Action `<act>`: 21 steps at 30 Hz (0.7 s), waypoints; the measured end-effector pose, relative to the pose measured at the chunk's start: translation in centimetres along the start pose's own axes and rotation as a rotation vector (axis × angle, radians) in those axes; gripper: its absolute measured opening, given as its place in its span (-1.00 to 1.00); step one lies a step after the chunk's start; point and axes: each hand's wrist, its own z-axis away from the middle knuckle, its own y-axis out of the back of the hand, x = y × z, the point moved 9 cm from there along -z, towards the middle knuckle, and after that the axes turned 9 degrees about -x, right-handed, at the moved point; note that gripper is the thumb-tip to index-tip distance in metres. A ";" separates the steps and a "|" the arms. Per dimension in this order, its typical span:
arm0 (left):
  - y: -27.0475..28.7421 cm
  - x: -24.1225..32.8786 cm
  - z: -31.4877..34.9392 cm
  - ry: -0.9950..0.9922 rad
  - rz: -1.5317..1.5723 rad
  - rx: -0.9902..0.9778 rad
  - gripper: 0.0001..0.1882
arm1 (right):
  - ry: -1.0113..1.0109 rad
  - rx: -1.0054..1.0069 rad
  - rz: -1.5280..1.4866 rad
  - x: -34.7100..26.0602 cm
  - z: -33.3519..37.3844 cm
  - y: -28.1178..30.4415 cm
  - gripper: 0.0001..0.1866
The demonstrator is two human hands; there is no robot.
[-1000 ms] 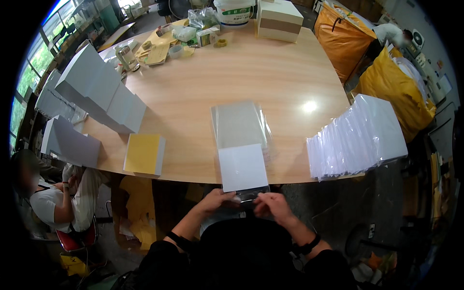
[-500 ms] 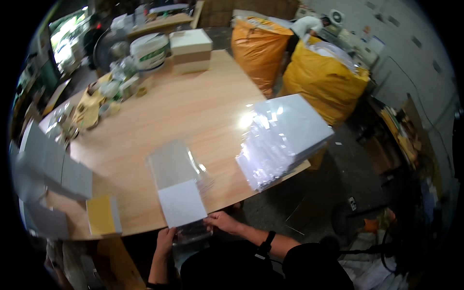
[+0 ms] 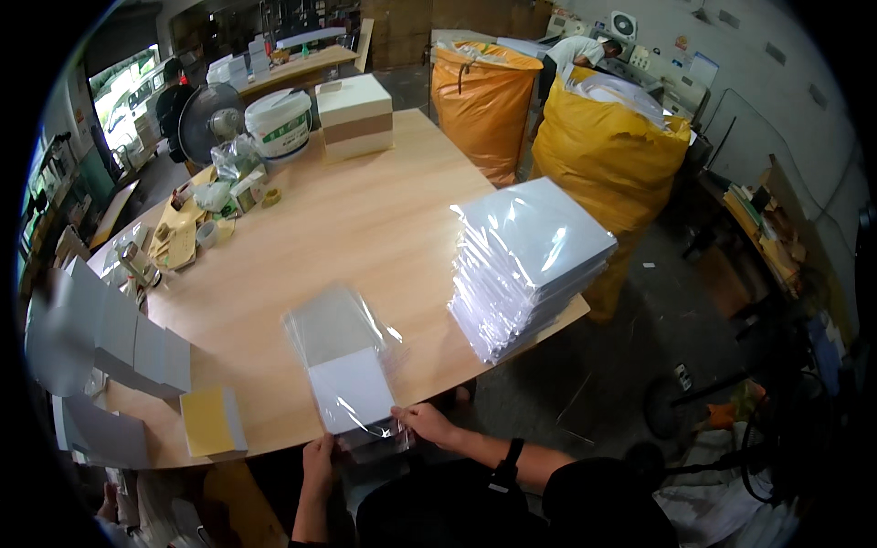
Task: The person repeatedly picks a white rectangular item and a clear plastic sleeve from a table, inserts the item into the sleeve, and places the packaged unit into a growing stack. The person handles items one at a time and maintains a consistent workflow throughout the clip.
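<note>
At the table's front edge, my left hand (image 3: 317,464) pinches the near left corner of a clear plastic bag (image 3: 370,440). Its opposite corner is between the fingers of my right hand (image 3: 426,425). A white paper pad (image 3: 352,388) lies under the shiny film, apparently inside the bag. Beyond it, flat clear plastic bags (image 3: 333,320) rest on the wooden table (image 3: 365,228). To the right rises a tall pile of white packs in shiny clear wrap (image 3: 539,237).
Left of my hands stand a yellow-topped block (image 3: 208,423) and white paper stacks (image 3: 137,342). Farther back are a white bucket (image 3: 279,123), a carton (image 3: 354,114), a fan (image 3: 210,123) and clutter. Orange (image 3: 484,110) and yellow (image 3: 607,151) sacks stand beyond; a person (image 3: 580,53) bends behind them.
Glossy film now shows over the white pad, which looked bare before. Both hands still grip the bag near the edge. The view has shifted slightly.
</note>
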 end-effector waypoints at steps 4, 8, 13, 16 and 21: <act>2.9 2.6 1.5 -0.087 -0.546 0.089 -0.64 | -0.217 -0.146 -0.173 1.7 0.6 -1.3 -0.56; 0.6 9.3 4.1 -0.340 -0.647 0.321 -0.75 | -0.217 -0.266 -0.146 3.0 1.4 -1.4 -0.64; -8.9 10.9 3.4 -0.429 -0.882 -0.184 -0.86 | -0.309 -0.281 -0.311 1.6 4.1 -1.7 -0.63; -13.3 10.1 2.9 -0.524 -1.091 -0.275 -0.87 | -0.330 -0.285 -0.343 2.0 4.8 -1.4 -0.61; -16.4 9.1 2.5 -0.627 -1.126 -0.306 -0.85 | -0.287 -0.256 -0.427 2.1 5.9 -1.2 -0.61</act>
